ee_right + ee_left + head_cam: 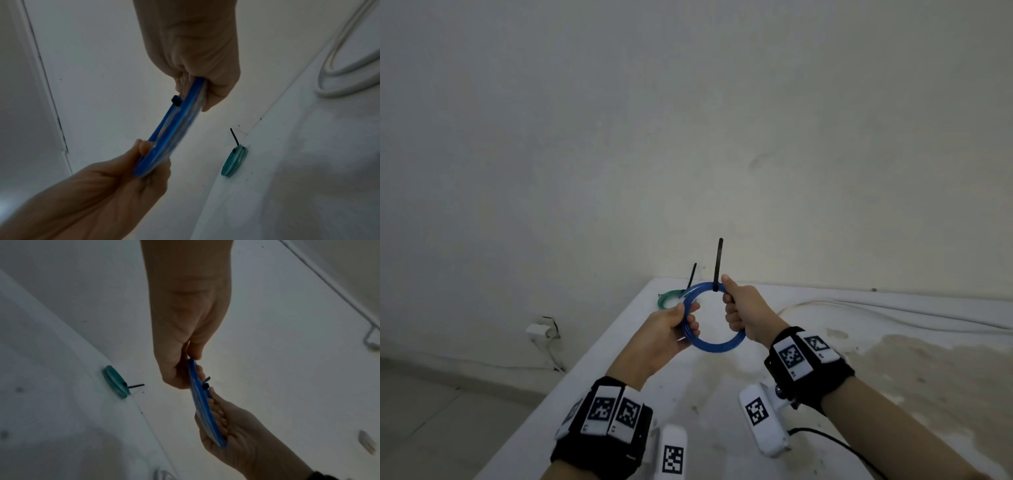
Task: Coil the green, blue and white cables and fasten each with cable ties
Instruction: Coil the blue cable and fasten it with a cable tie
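Observation:
I hold a blue cable coil [717, 346] upright above the table, between both hands. My left hand [686, 318] grips its left side with thumb and curled fingers. My right hand [729, 298] grips the right side, its thumb against a black cable tie [718, 263] that wraps the coil's top with its tail pointing up. The tie's head [176, 100] shows in the right wrist view. A green coil [667, 299] with its own black tie [692, 274] lies at the table's far corner. The white cable [859, 306] lies loose along the far right edge.
The white table [825, 359] has stained patches on the right and its left edge runs diagonally towards me. A plain wall stands close behind it. A wall socket with a plug [541, 330] and a wire sits low on the wall, left of the table.

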